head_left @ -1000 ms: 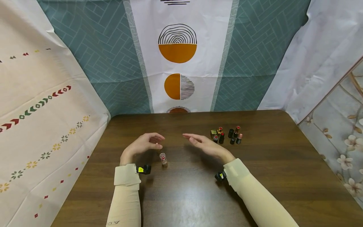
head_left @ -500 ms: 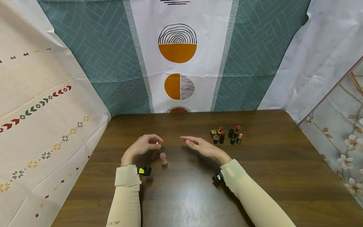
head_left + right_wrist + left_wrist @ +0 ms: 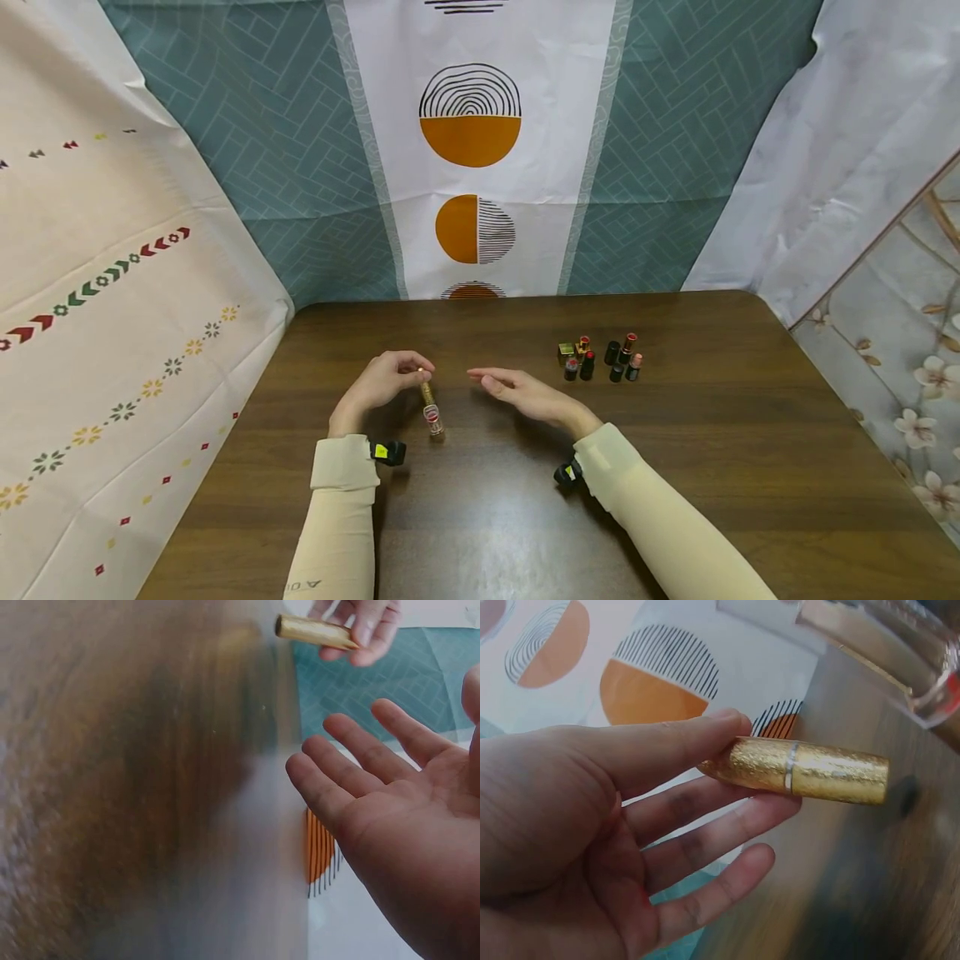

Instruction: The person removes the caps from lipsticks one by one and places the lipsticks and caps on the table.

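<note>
My left hand (image 3: pixel 382 385) pinches a gold, textured lipstick tube (image 3: pixel 810 771) by its tapered end, between thumb and fingers. A silvery band rings the tube, and its flat end points away from the hand. Just nearer to me stands a clear-cased lipstick (image 3: pixel 433 423) with a red top part; the gold tube's lower end overlaps it in the head view. My right hand (image 3: pixel 532 395) is held over the table to the right, fingers straight and holding nothing. In the right wrist view its palm (image 3: pixel 405 825) shows bare.
Several opened lipsticks and caps stand in a group at the back right, among them a gold cap (image 3: pixel 566 352), a black-cased red lipstick (image 3: pixel 588 365) and a pink lipstick (image 3: pixel 634 365). The brown wooden table (image 3: pixel 480 517) ends at a hanging patterned cloth (image 3: pixel 480 183).
My left hand has brought the gold lipstick tube into fuller view, up from behind the thumb. My right hand has drifted left, closer to the left hand. The group at the right stays put.
</note>
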The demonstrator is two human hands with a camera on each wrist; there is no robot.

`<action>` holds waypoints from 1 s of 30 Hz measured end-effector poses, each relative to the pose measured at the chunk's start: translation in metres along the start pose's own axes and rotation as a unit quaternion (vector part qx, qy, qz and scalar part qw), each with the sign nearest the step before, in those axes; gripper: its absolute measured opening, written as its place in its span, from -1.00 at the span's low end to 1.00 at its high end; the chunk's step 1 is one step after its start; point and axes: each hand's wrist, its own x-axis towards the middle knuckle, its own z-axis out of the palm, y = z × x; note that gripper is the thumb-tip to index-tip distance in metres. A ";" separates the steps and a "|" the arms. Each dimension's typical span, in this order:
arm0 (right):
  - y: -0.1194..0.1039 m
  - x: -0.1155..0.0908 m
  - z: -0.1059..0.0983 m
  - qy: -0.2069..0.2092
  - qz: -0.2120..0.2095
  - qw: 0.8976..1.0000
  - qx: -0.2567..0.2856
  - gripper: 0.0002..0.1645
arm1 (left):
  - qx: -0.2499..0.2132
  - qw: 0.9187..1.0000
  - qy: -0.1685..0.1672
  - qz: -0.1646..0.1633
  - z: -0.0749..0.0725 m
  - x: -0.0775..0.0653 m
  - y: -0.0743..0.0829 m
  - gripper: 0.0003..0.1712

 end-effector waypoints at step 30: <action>-0.006 0.015 0.018 0.044 0.030 0.974 0.221 -0.49 | -0.086 0.995 0.018 0.043 0.016 0.019 0.038 -0.72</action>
